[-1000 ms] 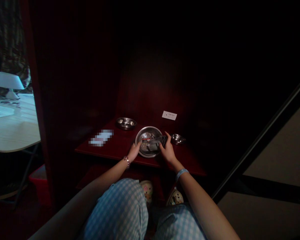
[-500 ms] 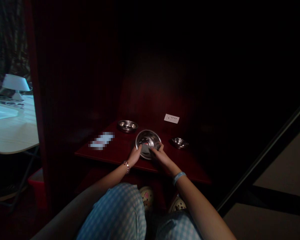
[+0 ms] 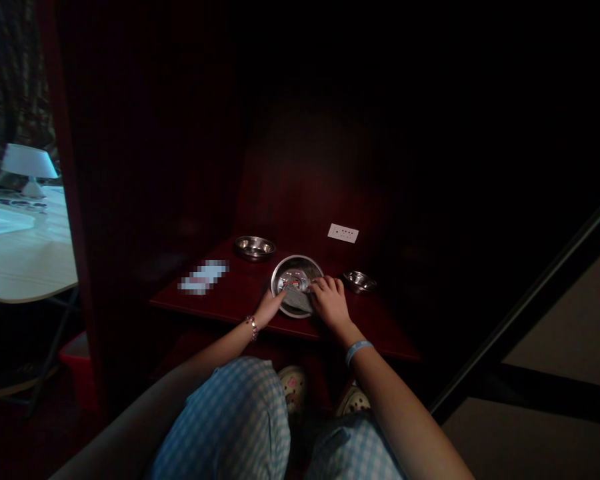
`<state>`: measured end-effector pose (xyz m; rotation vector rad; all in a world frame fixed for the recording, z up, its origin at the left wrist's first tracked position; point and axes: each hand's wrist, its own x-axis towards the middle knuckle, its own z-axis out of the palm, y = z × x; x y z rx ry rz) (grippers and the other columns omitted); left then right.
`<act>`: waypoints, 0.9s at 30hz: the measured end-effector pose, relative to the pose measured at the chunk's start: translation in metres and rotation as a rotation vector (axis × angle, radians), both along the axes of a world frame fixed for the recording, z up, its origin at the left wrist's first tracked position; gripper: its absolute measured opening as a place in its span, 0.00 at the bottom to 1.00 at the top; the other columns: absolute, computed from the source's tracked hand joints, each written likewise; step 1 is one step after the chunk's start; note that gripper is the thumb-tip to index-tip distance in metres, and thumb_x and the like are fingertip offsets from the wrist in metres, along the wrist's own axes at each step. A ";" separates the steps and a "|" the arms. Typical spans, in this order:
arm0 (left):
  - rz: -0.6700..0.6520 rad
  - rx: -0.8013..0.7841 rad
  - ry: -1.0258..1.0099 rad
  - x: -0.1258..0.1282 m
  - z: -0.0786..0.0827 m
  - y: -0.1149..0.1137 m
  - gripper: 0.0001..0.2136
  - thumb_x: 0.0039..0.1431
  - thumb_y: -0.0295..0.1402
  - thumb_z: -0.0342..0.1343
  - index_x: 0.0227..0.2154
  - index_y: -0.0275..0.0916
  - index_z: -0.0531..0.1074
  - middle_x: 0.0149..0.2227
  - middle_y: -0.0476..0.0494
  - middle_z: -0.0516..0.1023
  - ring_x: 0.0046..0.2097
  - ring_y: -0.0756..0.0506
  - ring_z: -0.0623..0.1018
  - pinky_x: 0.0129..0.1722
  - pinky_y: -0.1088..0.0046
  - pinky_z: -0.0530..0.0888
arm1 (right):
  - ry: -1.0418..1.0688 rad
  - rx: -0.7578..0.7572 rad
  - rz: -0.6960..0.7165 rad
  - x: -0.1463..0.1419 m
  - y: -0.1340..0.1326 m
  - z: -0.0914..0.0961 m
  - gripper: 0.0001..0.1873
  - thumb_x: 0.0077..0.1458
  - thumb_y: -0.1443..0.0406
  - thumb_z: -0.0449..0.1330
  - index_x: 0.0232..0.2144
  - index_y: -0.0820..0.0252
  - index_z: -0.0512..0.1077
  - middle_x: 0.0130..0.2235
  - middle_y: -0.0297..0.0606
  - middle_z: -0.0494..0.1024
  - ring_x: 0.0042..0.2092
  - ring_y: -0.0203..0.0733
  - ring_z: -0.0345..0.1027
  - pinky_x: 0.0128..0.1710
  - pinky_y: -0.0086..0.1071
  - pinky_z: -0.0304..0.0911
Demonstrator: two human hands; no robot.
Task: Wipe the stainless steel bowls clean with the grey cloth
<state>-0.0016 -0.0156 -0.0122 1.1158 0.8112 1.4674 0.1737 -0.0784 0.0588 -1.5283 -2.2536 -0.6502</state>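
Note:
A shiny metal bowl point(image 3: 297, 265) is tilted toward me above the front part of a dark red shelf point(image 3: 220, 303). My left hand point(image 3: 270, 308) grips the bowl's left rim, its thumb lying inside. A grey cloth point(image 3: 298, 299) lies against the bowl's lower inner wall. On the right side, my right hand point(image 3: 331, 301) has its fingers curled over the rim and pinches the cloth's edge. Behind on the left stands a second metal bowl point(image 3: 255, 249); a smaller metal bowl point(image 3: 360, 282) sits just right of my right hand.
A blurred pale item point(image 3: 204, 277) lies on the shelf's left. A white socket plate point(image 3: 343, 233) is on the back wall. Left beyond the partition are a light table point(image 3: 25, 267) with a white lamp point(image 3: 30, 162) and a red bin point(image 3: 80, 367). My knees are below the shelf.
My right hand has turned over, from thumb inside the bowl to knuckles up with fingers at the cloth. More of the cloth shows. My left hand keeps its hold.

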 end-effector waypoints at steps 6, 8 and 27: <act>0.041 0.054 0.002 0.001 -0.001 0.001 0.20 0.49 0.28 0.61 0.48 0.35 0.73 0.53 0.37 0.78 0.57 0.41 0.75 0.62 0.64 0.63 | -0.145 -0.026 -0.013 -0.003 0.002 -0.003 0.20 0.61 0.72 0.49 0.52 0.59 0.72 0.58 0.49 0.70 0.62 0.56 0.56 0.62 0.52 0.50; 0.035 0.044 -0.006 0.001 -0.003 0.003 0.18 0.50 0.30 0.61 0.45 0.35 0.75 0.51 0.36 0.79 0.56 0.40 0.75 0.61 0.63 0.64 | -0.217 -0.061 0.078 -0.010 0.000 -0.002 0.22 0.62 0.72 0.48 0.56 0.60 0.69 0.61 0.49 0.69 0.63 0.54 0.57 0.63 0.51 0.50; 0.001 0.018 -0.016 -0.004 -0.004 0.000 0.24 0.59 0.51 0.54 0.45 0.35 0.76 0.50 0.35 0.80 0.57 0.39 0.75 0.61 0.64 0.65 | -0.081 -0.377 0.308 0.004 -0.011 -0.004 0.29 0.62 0.57 0.54 0.64 0.55 0.62 0.64 0.45 0.65 0.64 0.49 0.60 0.65 0.47 0.53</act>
